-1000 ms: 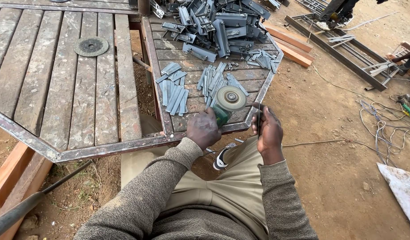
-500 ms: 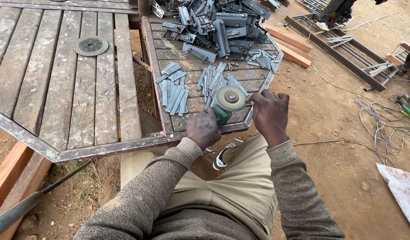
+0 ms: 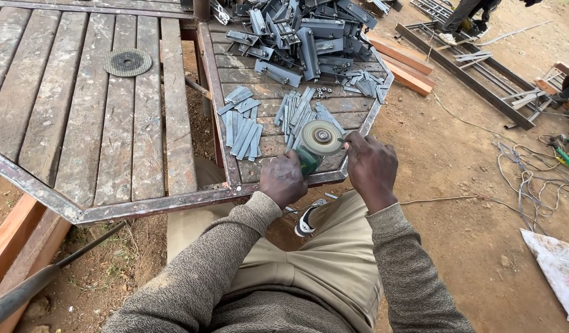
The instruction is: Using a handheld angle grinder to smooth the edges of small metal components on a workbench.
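Observation:
My left hand [image 3: 283, 179] grips the green body of an angle grinder [image 3: 310, 160] at the near edge of a wooden table top in a metal frame [image 3: 173, 200]. The grinder's round flap disc [image 3: 321, 137] faces up. My right hand [image 3: 371, 166] is closed against the right side of the disc; whether it pinches a small metal piece there I cannot tell. Just beyond the disc lie rows of flat grey metal strips [image 3: 242, 126].
A heap of grey metal brackets [image 3: 303, 34] fills the table's far end. A spare grinding disc [image 3: 128, 62] lies on the left slatted panel. Wooden beams [image 3: 403, 61], a steel frame [image 3: 466, 74], cables [image 3: 525, 172] and another person's feet [image 3: 460, 28] are on the dirt at right.
My right hand has moved up and left from beside the table edge to the disc's right side. My left hand and the grinder have stayed in place.

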